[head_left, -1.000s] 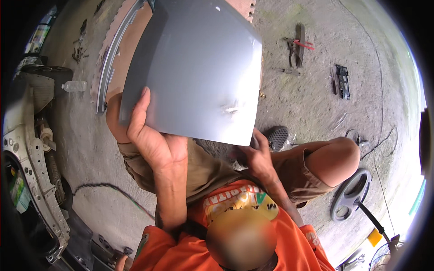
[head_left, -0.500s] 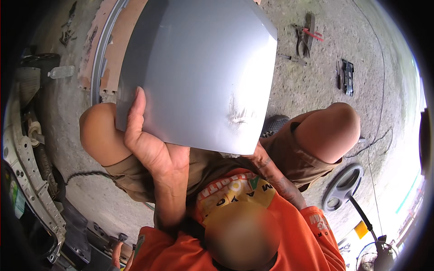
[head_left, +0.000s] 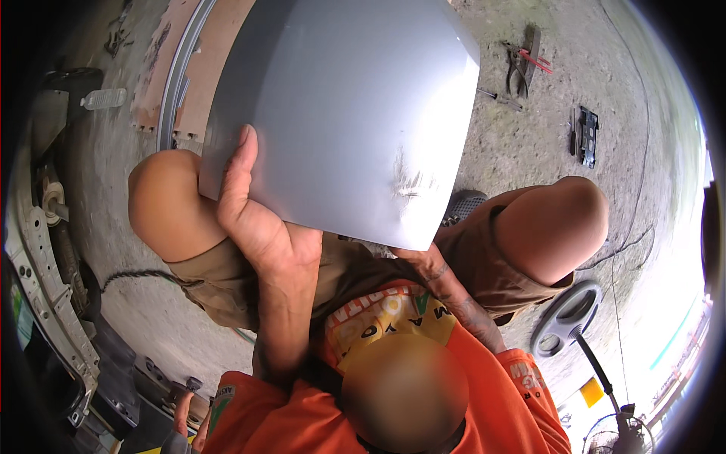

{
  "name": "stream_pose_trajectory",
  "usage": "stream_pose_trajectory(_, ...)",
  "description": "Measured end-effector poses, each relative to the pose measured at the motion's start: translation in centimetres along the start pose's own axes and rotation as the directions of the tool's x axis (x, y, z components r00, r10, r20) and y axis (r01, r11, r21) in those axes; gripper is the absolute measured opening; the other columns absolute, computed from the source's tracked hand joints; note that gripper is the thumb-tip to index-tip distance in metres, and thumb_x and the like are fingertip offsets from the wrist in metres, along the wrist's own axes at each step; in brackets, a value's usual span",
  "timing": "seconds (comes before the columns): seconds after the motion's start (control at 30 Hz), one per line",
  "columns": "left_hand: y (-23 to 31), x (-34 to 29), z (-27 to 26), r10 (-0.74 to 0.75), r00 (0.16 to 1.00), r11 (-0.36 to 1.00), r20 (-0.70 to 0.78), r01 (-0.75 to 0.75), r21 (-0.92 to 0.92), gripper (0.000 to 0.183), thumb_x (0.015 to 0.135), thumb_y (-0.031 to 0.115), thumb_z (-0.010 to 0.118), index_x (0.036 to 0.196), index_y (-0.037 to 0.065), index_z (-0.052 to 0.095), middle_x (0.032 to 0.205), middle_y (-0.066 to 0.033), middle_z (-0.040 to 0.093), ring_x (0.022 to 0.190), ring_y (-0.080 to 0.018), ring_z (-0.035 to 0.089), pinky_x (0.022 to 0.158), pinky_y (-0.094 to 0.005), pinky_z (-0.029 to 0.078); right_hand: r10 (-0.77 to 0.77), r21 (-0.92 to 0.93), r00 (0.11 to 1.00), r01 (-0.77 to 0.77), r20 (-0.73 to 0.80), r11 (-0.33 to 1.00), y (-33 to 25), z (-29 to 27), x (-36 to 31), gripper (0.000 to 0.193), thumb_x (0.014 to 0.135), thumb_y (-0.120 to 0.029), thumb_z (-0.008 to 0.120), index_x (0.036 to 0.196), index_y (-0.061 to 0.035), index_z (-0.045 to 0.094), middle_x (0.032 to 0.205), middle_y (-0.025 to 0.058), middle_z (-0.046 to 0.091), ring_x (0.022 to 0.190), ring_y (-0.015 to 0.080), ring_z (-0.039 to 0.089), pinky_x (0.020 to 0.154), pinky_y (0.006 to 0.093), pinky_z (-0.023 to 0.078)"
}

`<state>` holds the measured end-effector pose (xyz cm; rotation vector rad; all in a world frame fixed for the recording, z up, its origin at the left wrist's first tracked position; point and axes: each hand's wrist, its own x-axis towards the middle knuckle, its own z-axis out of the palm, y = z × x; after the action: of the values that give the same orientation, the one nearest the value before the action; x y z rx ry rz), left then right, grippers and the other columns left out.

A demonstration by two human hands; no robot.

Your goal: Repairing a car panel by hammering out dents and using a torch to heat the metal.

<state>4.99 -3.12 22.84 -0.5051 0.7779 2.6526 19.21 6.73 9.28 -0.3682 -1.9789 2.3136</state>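
The left hand [head_left: 265, 227] holds the silver panel [head_left: 333, 113] between the knees [head_left: 563, 216], thumb [head_left: 243, 155] on its face; the right hand [head_left: 418, 259] (mostly hidden) is at its lower corner, its grip cannot be told.

Your silver panel [head_left: 340, 106] looks smooth and glossy, with a rough, scuffed patch [head_left: 409, 185] just right of the frame's centre. Your brown shorts [head_left: 518, 265] are matt cloth; the floor [head_left: 529, 144] looks like rough, matt concrete; the bottle [head_left: 103, 99], upper left, clear plastic.
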Motion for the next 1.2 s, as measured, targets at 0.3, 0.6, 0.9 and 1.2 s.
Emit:
stream_pose_trajectory(0.3, 0.0, -0.3, 0.2, 0.02, 0.999, 0.999, -0.037, -0.018, 0.045, 0.027, 0.091, 0.011, 0.064, 0.114, -0.001, 0.061, 0.113, -0.009, 0.064, 0.106, -0.0228, 0.06, 0.092, -0.0371, 0.05, -0.058, -0.142, 0.998, 0.056, -0.012, 0.988, 0.7, -0.2, -0.1, 0.031, 0.089, -0.001, 0.059, 0.12, 0.001, 0.058, 0.111, 0.0137, 0.064, 0.096, 0.0266, 0.064, 0.081, 0.0364, 0.054)
stream_pose_trajectory(0.6, -0.2, -0.6, 0.0, -0.02, 1.0, 1.0, 0.007, 0.02, 0.004, 0.027, 0.092, 0.013, 0.063, 0.115, -0.001, 0.061, 0.113, -0.0088, 0.064, 0.106, -0.0225, 0.06, 0.093, -0.0371, 0.049, -0.109, -0.28, 0.994, 0.102, -0.011, 0.955, 1.4, -0.6, -0.5, 0.028, 0.088, -0.001, 0.059, 0.116, 0.001, 0.062, 0.106, 0.0144, 0.066, 0.091, 0.0291, 0.065, 0.077, 0.0387, 0.054)
stream_pose_trajectory(0.9, -2.3, -2.0, 1.7, 0.003, 1.0, 0.995, -0.012, -0.002, 0.1, 0.033, 0.099, 0.026, 0.056, 0.12, 0.001, 0.06, 0.115, -0.005, 0.063, 0.107, -0.0166, 0.059, 0.092, -0.0316, 0.048, -0.196, -0.427, 0.98, 0.165, -0.029, 0.889, 1.6, -0.3, -1.9, 0.026, 0.086, 0.0, 0.06, 0.111, 0.0011, 0.065, 0.102, 0.015, 0.067, 0.087, 0.0316, 0.066, 0.074, 0.041, 0.054)
stream_pose_trajectory(1.2, -2.0, -2.0, 0.6, 0.07, 0.994, 0.97, 0.088, -0.088, 0.225, 0.033, 0.099, 0.025, 0.056, 0.121, 0.0, 0.06, 0.117, -0.0065, 0.063, 0.109, -0.0171, 0.059, 0.094, -0.0316, 0.047, -0.182, -0.362, 0.983, 0.161, -0.024, 0.918, 2.0, -0.5, -0.7, 0.026, 0.086, -0.002, 0.06, 0.112, 0.001, 0.065, 0.103, 0.0149, 0.067, 0.088, 0.0308, 0.066, 0.075, 0.0404, 0.054)
